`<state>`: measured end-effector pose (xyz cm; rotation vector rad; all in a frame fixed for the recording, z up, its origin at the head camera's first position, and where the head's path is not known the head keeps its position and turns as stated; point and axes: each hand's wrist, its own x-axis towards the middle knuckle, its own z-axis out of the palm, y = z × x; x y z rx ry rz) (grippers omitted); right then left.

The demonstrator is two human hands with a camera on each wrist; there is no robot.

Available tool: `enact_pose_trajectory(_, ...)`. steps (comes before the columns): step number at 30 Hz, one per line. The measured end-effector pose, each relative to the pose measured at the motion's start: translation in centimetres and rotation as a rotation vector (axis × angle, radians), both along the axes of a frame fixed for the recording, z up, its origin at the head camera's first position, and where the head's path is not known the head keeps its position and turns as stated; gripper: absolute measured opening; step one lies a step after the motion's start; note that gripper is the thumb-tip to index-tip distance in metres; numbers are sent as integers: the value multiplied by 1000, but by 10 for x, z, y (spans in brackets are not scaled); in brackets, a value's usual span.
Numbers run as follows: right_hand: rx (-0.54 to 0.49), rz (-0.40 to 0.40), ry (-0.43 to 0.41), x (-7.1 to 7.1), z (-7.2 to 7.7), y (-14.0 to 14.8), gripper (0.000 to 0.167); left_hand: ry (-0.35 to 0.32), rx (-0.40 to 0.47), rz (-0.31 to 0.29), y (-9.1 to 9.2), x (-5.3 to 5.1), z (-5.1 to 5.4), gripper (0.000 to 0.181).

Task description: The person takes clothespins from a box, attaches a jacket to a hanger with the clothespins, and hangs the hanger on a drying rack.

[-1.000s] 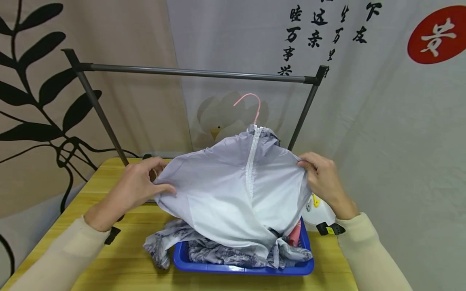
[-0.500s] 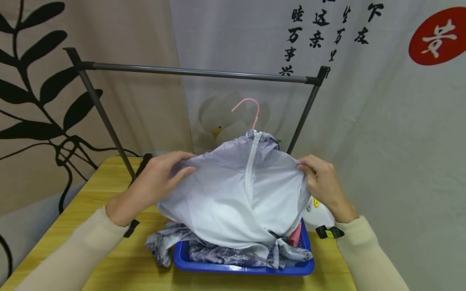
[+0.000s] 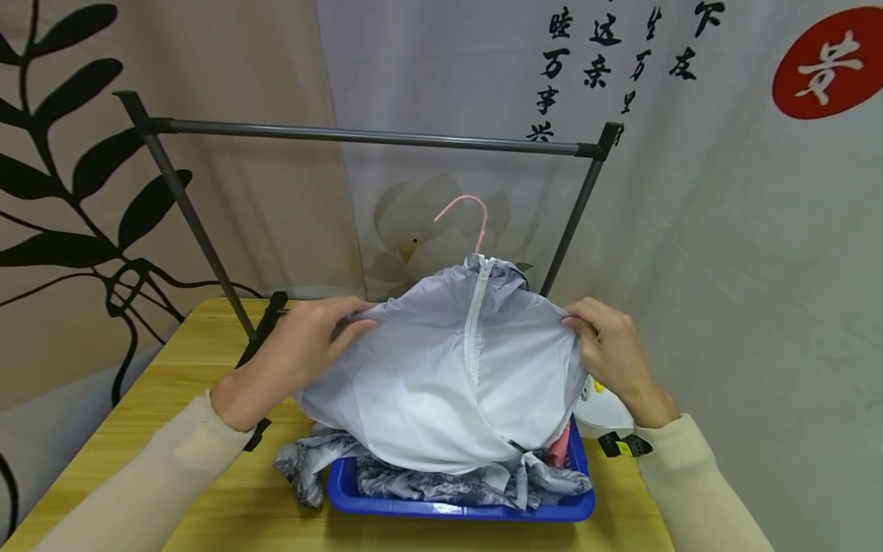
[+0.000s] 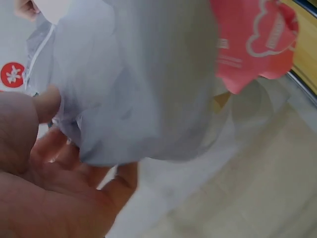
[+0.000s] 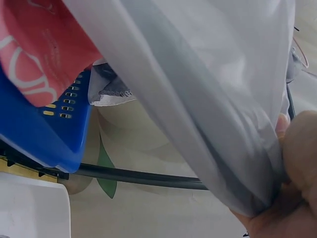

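Pale zip-front jacket (image 3: 414, 399) is held up over a blue basket (image 3: 462, 510), a pink hanger (image 3: 484, 218) hook rising from its collar. The left hand (image 3: 293, 349) curls its fingers loosely round one shoulder; the right hand (image 3: 610, 349) pinches the other. Patterned grey cloth (image 3: 407, 484) spills over the basket's side on the table (image 3: 276, 529). Behind stands a dark rack (image 3: 372, 136).

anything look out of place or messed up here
One thing: patterned grey cloth hangs out past the left side of the blue basket, over the table, while similar cloth lies bunched inside. Nothing looks spilled or damaged.
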<state>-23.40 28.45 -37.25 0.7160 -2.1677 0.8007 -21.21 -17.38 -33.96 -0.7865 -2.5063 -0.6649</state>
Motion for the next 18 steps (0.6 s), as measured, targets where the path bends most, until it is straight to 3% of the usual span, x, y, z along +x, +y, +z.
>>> enact_pose_trajectory(2,-2,-6,-2,2,0,-1,24,-101,-32,53,-6,3,0,35)
enact_pose_trajectory(7,1,-10,4,2,-3,0,20,-415,-146,176,-31,18,-8,94)
enact_pose_trajectory(10,1,-14,5,2,-4,2,19,-576,-206,165,-49,27,-17,119)
enact_pose_trajectory(12,3,-20,1,2,-5,3,19,-681,-215,116,-58,32,-25,126)
enact_pose_trajectory(15,12,-31,-5,3,-6,5,20,-847,-181,47,-65,39,-38,112)
enact_pose_trajectory(18,23,-46,-4,3,-6,6,21,-958,-97,-14,-62,46,-49,74)
